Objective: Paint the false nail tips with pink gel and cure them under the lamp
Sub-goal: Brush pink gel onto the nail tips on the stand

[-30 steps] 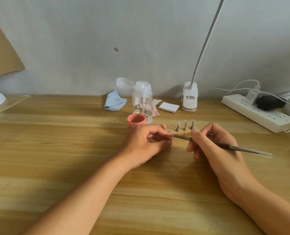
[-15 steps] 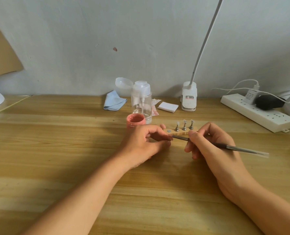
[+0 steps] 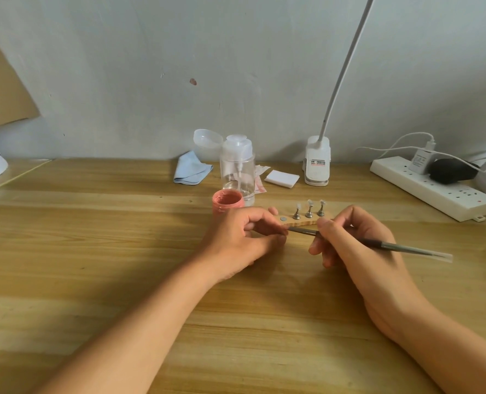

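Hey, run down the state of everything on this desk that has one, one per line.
Gel jar, open, pink gel inside.
Pump bottle, cap flipped open, little liquid left.
Holder, three tips upright, one spot bare.
Left hand, fingers curled; contents hidden.
Brush, gripped by right hand, tip at left hand.
Power strip, two plugs in.
Lamp, head out of view; on or off unclear.

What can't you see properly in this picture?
Head view:
- Tip of the brush: hidden behind fingers of the left hand.
- Whatever the left hand may pinch: covered by its own fingers.
- Top of the clip lamp: cut off by the upper edge.
- Nail tips on the stand: too small to tell if painted.
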`<state>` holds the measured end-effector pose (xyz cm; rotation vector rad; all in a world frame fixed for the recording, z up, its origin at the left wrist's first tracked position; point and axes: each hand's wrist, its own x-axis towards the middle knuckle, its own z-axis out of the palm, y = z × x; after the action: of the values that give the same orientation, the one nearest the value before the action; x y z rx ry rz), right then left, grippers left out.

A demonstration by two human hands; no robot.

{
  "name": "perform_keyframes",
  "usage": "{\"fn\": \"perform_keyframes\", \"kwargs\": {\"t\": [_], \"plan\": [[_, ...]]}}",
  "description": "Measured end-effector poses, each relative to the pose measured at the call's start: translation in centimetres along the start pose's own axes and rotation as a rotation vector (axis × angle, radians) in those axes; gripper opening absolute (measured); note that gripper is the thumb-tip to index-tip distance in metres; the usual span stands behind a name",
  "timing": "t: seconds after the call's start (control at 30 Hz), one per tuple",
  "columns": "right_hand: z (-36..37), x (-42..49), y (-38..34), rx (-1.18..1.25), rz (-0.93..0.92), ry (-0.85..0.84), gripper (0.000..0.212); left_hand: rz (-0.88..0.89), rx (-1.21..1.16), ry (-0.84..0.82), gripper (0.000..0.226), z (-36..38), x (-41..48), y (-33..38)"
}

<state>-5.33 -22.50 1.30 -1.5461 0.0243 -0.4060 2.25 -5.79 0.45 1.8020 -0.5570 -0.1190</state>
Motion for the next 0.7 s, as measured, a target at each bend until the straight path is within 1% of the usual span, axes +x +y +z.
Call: {"fn": "perform_keyframes", "kwargs": {"t": [0.13,0.3,0.7], "plan": [[-0.22,-0.07,-0.11,0.044,0.008,0.046,0.022,-0.005,-0.007,-0.004,0.016,0.0,-0.12,0.15],[-0.07,-0.15,-0.33,0.033,0.007,-0.002,0.029,0.002,-0.004,-0.006,0.017,0.07,-0.16,0.4],[-0.15,-0.16,-0.34,0.039,-0.006,-0.01,0.028,-0.001,-0.046,-0.005,0.014,0.26,-0.17,0.52]]}}
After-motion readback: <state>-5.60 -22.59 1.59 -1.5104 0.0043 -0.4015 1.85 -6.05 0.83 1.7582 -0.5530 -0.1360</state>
